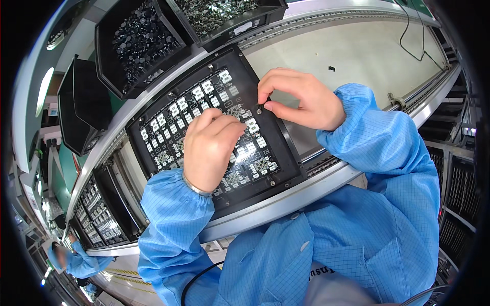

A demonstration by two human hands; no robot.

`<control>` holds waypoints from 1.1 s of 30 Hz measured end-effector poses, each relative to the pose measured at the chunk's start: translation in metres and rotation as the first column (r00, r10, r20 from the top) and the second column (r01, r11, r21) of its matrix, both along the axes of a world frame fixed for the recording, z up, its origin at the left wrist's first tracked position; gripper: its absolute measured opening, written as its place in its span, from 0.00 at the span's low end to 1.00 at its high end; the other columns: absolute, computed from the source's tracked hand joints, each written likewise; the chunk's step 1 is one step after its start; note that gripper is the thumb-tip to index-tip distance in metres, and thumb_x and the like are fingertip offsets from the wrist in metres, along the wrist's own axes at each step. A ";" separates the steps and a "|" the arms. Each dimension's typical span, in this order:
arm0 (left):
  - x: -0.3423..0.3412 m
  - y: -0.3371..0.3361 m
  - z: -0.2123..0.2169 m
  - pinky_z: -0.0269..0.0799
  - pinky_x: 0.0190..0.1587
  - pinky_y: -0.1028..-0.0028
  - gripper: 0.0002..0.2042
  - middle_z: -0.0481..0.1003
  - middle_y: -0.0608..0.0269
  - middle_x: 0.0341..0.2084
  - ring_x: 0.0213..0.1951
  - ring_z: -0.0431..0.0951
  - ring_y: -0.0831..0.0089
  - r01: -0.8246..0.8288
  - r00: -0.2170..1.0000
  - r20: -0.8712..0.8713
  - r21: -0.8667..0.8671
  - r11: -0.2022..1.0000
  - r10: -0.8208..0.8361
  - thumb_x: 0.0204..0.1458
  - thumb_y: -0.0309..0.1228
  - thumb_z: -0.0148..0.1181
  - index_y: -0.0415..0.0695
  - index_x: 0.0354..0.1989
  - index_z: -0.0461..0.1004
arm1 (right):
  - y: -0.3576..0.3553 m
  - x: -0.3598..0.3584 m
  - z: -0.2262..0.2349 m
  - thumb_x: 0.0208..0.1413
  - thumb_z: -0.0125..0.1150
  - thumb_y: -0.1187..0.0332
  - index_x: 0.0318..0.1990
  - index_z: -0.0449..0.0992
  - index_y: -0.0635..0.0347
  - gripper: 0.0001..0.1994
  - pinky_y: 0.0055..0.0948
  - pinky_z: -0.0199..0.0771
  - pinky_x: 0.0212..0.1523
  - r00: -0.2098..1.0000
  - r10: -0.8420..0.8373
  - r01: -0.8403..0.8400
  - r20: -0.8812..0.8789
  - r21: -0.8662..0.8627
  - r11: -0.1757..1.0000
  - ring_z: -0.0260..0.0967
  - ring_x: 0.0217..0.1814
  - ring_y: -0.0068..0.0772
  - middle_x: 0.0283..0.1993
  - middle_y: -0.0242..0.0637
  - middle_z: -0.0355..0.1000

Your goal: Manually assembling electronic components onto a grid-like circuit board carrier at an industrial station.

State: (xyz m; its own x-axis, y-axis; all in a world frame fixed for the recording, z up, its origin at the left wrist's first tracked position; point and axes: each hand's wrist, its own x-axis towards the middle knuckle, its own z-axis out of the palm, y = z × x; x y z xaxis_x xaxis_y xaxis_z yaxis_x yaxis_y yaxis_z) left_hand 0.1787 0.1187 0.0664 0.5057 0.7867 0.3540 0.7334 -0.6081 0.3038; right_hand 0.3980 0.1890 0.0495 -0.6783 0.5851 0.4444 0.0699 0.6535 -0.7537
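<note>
The left hand (pixel 212 148) is over the middle of the circuit board (pixel 240 169), nearer it than the right hand (pixel 263 104), which is at the black frame's (pixel 247 84) right edge beside a screw (pixel 259 110). The left fingers curl down, tips hidden; the right thumb and forefinger nearly meet. I cannot tell whether either grips anything.

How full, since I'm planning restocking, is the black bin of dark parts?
Not empty: dark parts spread across the inside of the bin. Their depth I cannot tell.
</note>
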 end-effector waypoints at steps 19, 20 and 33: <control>-0.241 0.065 0.071 0.69 0.41 0.70 0.13 0.72 0.56 0.33 0.36 0.74 0.67 -0.789 0.564 0.250 0.445 0.424 0.787 0.44 0.20 0.55 0.38 0.41 0.70 | 0.002 0.006 0.006 0.42 0.66 0.68 0.26 0.72 0.56 0.08 0.37 0.59 0.47 0.911 0.214 -0.312 0.352 0.252 0.916 0.61 0.41 0.39 0.37 0.31 0.69; -0.280 0.074 0.065 0.69 0.43 0.67 0.14 0.72 0.54 0.35 0.39 0.74 0.63 -0.799 0.552 0.145 0.374 0.471 0.821 0.43 0.21 0.55 0.39 0.42 0.71 | 0.003 0.006 0.010 0.41 0.66 0.67 0.25 0.72 0.56 0.08 0.38 0.58 0.47 0.907 0.211 -0.313 0.365 0.246 0.917 0.61 0.40 0.38 0.35 0.30 0.70; -0.474 0.124 0.014 0.67 0.51 0.60 0.19 0.65 0.65 0.57 0.60 0.60 0.58 -0.568 0.370 -0.591 0.466 0.678 0.717 0.55 0.34 0.50 0.55 0.57 0.66 | -0.020 0.001 0.015 0.44 0.59 0.74 0.16 0.71 0.59 0.08 0.35 0.59 0.45 0.903 -0.161 0.083 0.398 0.206 0.975 0.62 0.34 0.36 0.26 0.31 0.71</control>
